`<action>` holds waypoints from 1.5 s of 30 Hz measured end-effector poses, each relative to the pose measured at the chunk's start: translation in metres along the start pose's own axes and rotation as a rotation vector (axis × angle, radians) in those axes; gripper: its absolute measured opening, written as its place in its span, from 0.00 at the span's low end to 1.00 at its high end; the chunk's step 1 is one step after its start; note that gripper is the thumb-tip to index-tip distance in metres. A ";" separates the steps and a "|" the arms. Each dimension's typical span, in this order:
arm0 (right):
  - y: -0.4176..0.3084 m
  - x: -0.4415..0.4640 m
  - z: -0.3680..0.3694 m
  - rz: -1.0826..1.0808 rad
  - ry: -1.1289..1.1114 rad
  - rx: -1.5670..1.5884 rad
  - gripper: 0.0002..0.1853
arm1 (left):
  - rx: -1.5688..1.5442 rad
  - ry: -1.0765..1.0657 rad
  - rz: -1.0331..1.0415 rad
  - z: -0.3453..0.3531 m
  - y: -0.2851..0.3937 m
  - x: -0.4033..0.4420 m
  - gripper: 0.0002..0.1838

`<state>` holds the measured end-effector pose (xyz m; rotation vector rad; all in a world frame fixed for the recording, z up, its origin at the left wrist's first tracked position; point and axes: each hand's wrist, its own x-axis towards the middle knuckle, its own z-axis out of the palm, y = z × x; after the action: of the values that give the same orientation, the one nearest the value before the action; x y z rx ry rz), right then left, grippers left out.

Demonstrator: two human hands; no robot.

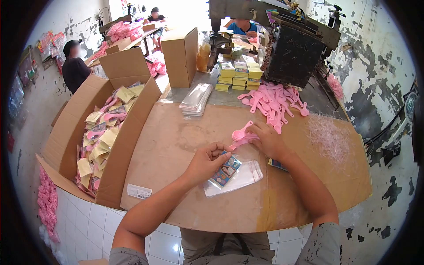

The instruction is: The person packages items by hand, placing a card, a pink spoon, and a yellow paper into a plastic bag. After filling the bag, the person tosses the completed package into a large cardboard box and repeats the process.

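Note:
My left hand (pixel 206 161) is closed, thumb and fingers pinching the upper end of a blue printed card (pixel 226 169), which seems to be inside a clear bag. Beneath the card lie flat clear plastic bags (pixel 247 176) on the cardboard. My right hand (pixel 268 140) bends over a few pink measuring spoons (pixel 240 134), its fingers closed on one pink spoon that points toward my left fingertips. Part of another blue card stack (pixel 277 164) shows beside my right forearm. Behind my right hand spreads a pile of pink spoons (pixel 269 100).
At left stands an open carton (pixel 144 99) of packed bags. Further back are clear bags (pixel 195 98), yellow-edged card stacks (pixel 238 73), a closed box (pixel 179 57) and a dark machine (pixel 293 55). Plastic strips (pixel 329 139) lie at right. Several people are in the background.

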<state>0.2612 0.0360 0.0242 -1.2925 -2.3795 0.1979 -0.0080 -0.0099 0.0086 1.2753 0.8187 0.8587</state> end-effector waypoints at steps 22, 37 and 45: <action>-0.027 -0.041 -0.010 -0.141 0.353 0.240 0.17 | -0.046 0.007 0.022 0.002 -0.007 0.004 0.15; -0.036 -0.035 -0.008 -0.420 0.512 -0.029 0.16 | -0.054 -0.127 -0.035 -0.004 0.002 -0.001 0.19; -0.046 -0.036 0.000 -0.445 0.348 0.128 0.22 | 0.011 -0.235 0.000 -0.005 -0.003 0.000 0.18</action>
<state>0.2430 -0.0189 0.0282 -0.6509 -2.2375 -0.0095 -0.0125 -0.0080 0.0053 1.3560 0.6369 0.6890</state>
